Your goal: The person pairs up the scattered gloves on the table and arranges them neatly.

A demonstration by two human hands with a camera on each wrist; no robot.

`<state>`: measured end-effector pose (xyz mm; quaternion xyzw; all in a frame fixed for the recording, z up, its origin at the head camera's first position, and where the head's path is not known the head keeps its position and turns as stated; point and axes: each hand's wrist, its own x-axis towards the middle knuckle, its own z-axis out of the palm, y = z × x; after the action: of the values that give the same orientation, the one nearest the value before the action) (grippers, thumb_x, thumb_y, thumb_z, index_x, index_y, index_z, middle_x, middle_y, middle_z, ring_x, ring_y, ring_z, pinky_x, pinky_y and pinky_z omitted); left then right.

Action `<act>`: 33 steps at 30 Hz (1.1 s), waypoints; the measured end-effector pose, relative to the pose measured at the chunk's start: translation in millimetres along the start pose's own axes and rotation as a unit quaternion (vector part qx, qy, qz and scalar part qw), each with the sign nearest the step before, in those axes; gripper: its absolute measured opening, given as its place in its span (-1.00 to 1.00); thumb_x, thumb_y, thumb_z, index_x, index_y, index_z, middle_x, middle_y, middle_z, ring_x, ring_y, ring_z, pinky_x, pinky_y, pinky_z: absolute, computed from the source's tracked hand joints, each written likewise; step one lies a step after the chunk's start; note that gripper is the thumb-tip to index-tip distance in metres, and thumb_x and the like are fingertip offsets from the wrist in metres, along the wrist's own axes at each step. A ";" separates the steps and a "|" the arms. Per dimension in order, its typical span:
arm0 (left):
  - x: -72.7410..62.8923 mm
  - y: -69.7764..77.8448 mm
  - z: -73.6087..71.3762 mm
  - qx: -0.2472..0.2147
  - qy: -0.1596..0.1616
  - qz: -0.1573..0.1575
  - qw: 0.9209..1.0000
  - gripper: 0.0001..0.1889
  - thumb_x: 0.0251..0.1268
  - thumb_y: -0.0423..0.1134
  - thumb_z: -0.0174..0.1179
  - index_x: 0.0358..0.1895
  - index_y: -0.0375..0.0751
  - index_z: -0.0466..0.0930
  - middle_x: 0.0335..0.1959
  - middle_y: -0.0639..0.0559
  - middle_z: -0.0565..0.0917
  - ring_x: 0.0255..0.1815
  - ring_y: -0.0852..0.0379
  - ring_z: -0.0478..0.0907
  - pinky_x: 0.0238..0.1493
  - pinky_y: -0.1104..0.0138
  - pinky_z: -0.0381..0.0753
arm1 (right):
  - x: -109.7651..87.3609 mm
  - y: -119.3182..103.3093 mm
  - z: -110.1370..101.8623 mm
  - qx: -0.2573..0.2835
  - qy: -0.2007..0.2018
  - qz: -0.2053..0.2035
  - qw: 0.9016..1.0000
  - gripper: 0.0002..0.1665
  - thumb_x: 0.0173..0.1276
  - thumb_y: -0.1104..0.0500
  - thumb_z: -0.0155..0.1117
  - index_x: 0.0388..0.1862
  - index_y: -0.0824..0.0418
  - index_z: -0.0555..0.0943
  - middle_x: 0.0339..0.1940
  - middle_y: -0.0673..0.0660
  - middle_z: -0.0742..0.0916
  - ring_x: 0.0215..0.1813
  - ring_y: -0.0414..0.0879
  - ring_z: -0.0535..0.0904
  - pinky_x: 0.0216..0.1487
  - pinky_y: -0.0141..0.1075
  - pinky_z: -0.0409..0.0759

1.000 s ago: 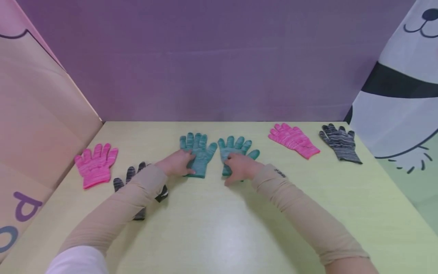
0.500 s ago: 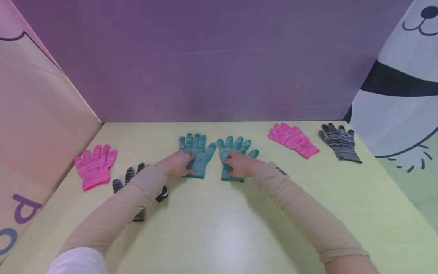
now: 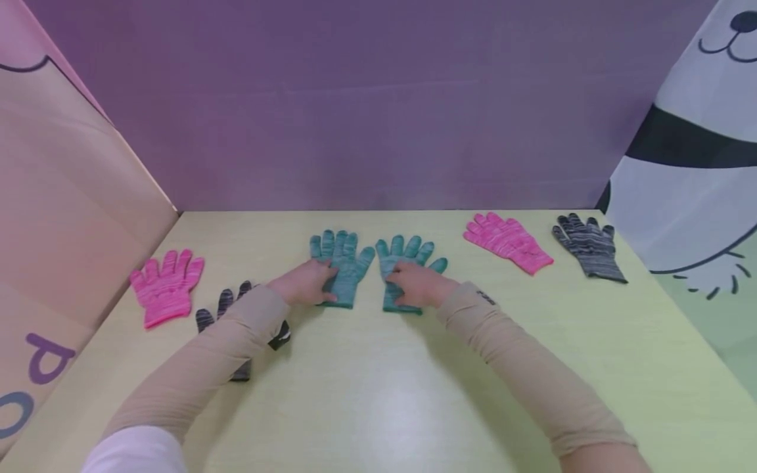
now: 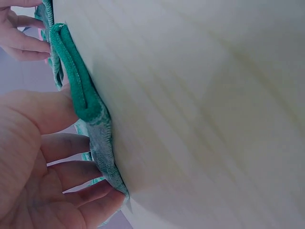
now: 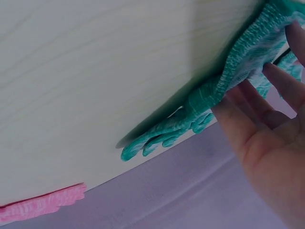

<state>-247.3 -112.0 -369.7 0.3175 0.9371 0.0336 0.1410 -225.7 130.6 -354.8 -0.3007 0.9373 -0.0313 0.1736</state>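
Observation:
Two teal knit gloves lie flat side by side at the middle of the table, fingers toward the back. On the left teal glove (image 3: 349,270) rests my left hand (image 3: 304,281), its fingertips touching the fabric and its thumb near the cuff. In the left wrist view those fingers (image 4: 71,174) look fairly straight against the glove's surface. My right hand (image 3: 422,284) touches the right teal glove (image 3: 390,257) with spread fingers, its thumb by the cuff. The right wrist view shows its fingertips (image 5: 281,78) on the knit, not wrapped round it.
A pink glove (image 3: 167,289) lies at the left. Partly hidden under my left forearm is a black-grey glove (image 3: 226,302). Another pink glove (image 3: 508,242) and a black-grey glove (image 3: 589,246) lie at the back right. A purple curtain (image 3: 378,105) hangs behind the table (image 3: 367,407).
My right thumb has shifted up from the table onto the cuff of the right teal glove, which now shows more fully. The left hand stays where it was.

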 end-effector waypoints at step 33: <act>-0.7 1.2 -7.9 -0.011 -0.002 0.007 1.000 -0.44 0.40 -0.09 0.05 0.25 -0.52 0.34 0.28 -0.46 0.35 0.31 -0.31 0.32 0.36 0.01 0.28 | -15.4 14.9 -28.4 0.198 0.108 0.034 0.974 -0.57 0.43 0.18 0.04 0.18 0.39 0.50 0.14 0.31 0.62 0.18 0.17 0.53 0.21 -0.05 0.49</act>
<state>-248.3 -111.2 -361.7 0.3224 0.9342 0.0440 0.1462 -232.1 150.3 -325.9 -0.2233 0.9352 -0.2432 0.1282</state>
